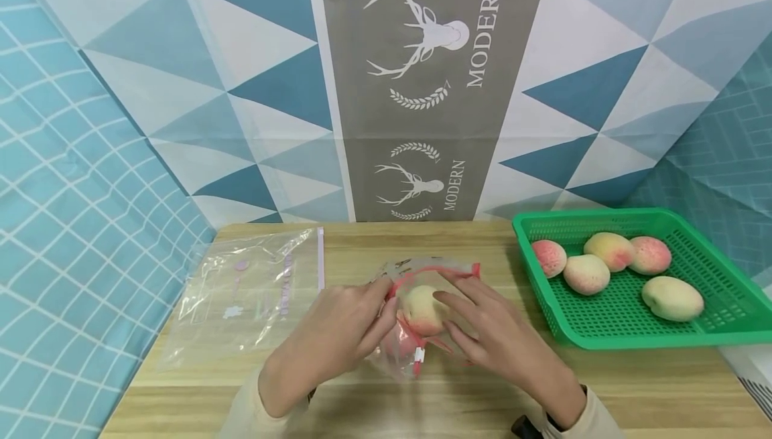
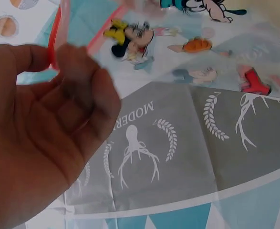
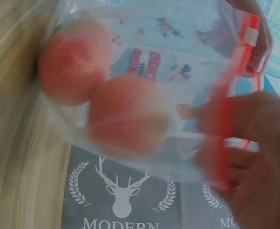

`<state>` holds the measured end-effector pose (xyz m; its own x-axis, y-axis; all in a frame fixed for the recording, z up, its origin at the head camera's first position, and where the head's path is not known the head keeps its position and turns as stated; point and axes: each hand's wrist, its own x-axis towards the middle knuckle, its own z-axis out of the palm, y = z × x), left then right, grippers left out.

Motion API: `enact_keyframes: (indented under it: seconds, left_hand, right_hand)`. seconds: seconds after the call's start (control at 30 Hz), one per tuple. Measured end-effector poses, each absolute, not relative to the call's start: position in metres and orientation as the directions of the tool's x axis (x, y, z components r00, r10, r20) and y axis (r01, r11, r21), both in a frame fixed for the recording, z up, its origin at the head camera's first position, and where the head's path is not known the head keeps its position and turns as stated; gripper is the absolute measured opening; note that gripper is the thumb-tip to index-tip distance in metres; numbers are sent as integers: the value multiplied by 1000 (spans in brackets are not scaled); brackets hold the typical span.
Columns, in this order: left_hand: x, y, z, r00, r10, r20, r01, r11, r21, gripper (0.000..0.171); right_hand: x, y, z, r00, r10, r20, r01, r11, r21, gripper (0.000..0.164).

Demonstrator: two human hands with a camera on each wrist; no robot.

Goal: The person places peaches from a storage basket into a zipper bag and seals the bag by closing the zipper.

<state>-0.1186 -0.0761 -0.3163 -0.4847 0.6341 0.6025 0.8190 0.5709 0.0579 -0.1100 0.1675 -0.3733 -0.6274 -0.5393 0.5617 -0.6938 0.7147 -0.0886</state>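
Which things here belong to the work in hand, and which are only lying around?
Belong to the work:
- red-edged bag, at both hands
- peaches inside it
- green basket and its peaches, probably the supply

Only around:
- clear bag with purple edge, flat and untouched
- patterned backdrop

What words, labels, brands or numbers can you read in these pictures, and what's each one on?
"MODERN": printed twice on the grey backdrop panel, running sideways in the head view.
Red lettering on the clear red-edged bag: too blurred to read.
Purple lettering on the flat clear bag: too small to read.
I can make out no numbers.
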Motion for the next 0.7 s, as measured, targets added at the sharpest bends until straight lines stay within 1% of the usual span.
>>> enact_keyframes:
  seconds: [0.1, 0.2, 0.27, 0.37, 0.47, 0.53, 0.6, 0.7]
  left_hand:
    - [-122, -79, -315, -507, 572, 645, 795, 600, 92, 17]
    - [-125, -81, -316, -531, 524, 666, 767, 630, 117, 19]
    - [-126, -81, -316, -544, 507, 669, 757, 639, 132, 19]
    - [-127, -81, -317, -556, 487, 673, 746, 649, 147, 18]
    - [-129, -81, -318, -567, 471, 675, 736, 659, 158, 17]
    - [-129, -82, -318, -576, 465, 672, 730, 664, 165, 17]
    - [-129, -82, -319, -581, 463, 669, 728, 664, 173, 17]
    - [-129, -81, -320, -594, 462, 659, 725, 662, 189, 16]
  right_hand:
    - [-113, 167, -374, -570, -525, 632, -730, 677, -96, 34]
    - [-115, 167, -373, -546, -510, 665, -744, 660, -105, 31]
    - [-114, 167, -371, -563, -495, 662, -745, 651, -147, 29]
    - [-110, 167, -362, -609, -456, 649, -756, 580, -303, 28]
    - [-105, 166, -351, -641, -425, 639, -760, 466, -453, 33]
    - [-103, 166, -347, -635, -427, 644, -770, 419, -481, 34]
    - [-103, 167, -348, -638, -435, 635, -768, 419, -485, 33]
    - [-106, 172, -356, -657, -473, 587, -750, 487, -447, 31]
